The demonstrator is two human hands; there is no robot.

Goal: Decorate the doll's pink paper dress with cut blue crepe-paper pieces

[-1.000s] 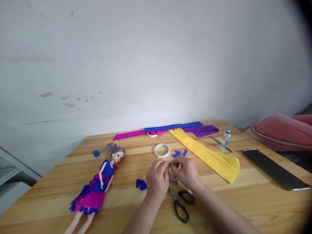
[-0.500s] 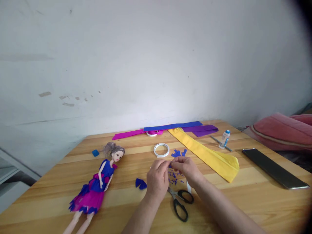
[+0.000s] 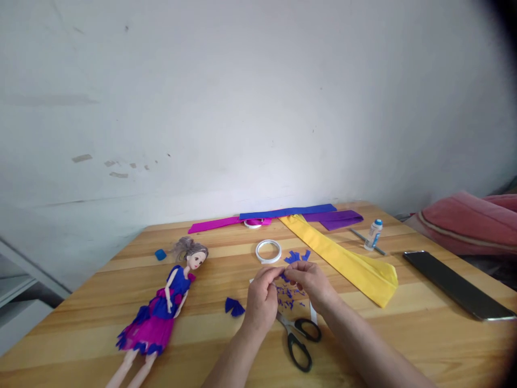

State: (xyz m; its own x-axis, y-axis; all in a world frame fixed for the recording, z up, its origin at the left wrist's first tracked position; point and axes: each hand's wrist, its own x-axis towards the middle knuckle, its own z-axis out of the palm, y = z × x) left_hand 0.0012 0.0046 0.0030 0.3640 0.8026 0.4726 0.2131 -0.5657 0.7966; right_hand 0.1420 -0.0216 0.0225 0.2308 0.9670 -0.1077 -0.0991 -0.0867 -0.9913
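Left hand and right hand meet fingertip to fingertip, pinching a small blue scrap between them above the table. Since a second ago the hands have barely shifted, which suggests fine work on the scrap continues. Loose blue clippings lie just beneath the fingers, scissors nearer the wrists, a tape ring beyond, a doll well left.

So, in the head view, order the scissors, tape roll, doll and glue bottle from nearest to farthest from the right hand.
1. Scissors, just below the right hand.
2. Tape roll, up and left, nearly as close.
3. Glue bottle, far right.
4. Doll, far left.
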